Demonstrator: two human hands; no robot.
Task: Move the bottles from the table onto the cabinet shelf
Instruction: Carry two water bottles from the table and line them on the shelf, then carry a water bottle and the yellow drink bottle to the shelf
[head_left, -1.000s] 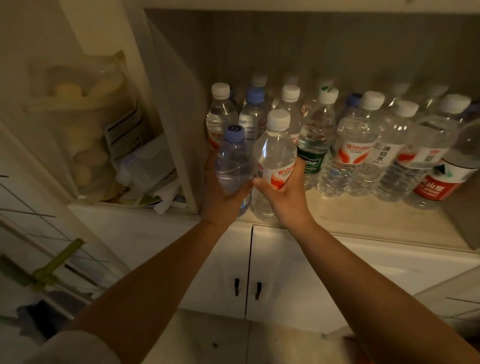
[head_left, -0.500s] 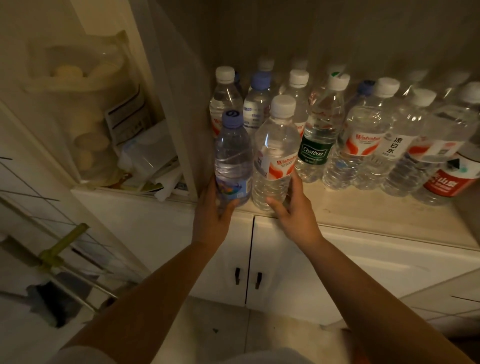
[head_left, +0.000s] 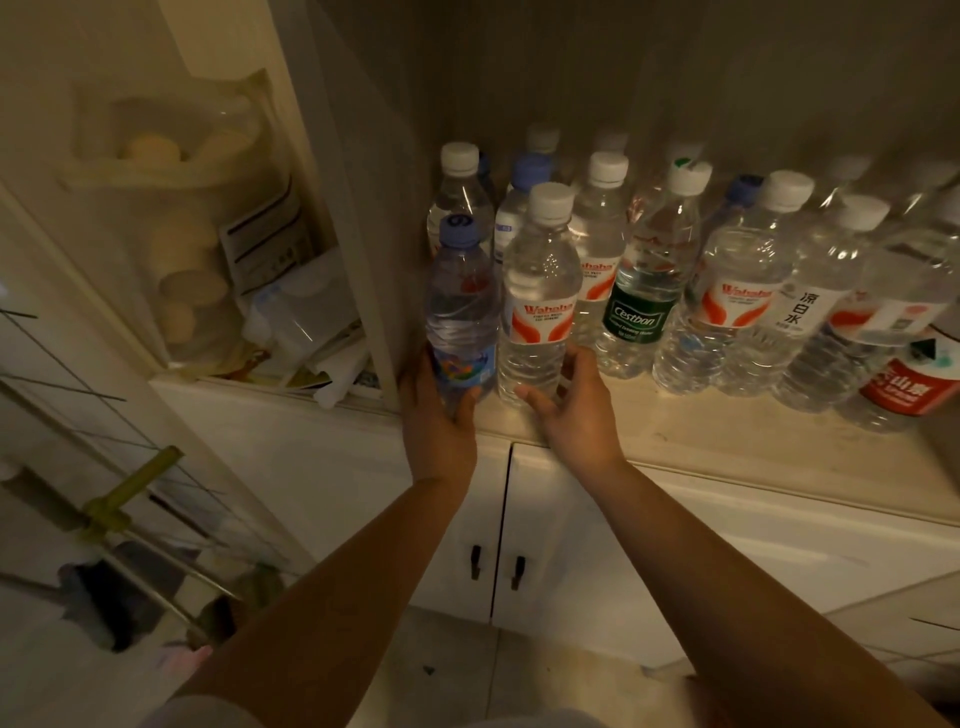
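A blue-capped water bottle stands at the front left corner of the cabinet shelf. My left hand grips its base, thumb in front. Right beside it stands a white-capped Wahaha bottle. My right hand holds its base loosely, thumb at the front and fingers on the right side. Behind and to the right, several more water bottles fill the shelf in rows, among them a green-labelled one and a red-labelled one.
A vertical cabinet divider stands just left of the blue-capped bottle. Beyond it, a compartment holds a clear bag and papers. Two closed cabinet doors with dark handles lie below the shelf. A green-handled tool leans at the lower left.
Both bottles went from held up at the shelf's front to standing on it. My hands slid down from mid-bottle to the bases, and the right hand's grip has loosened.
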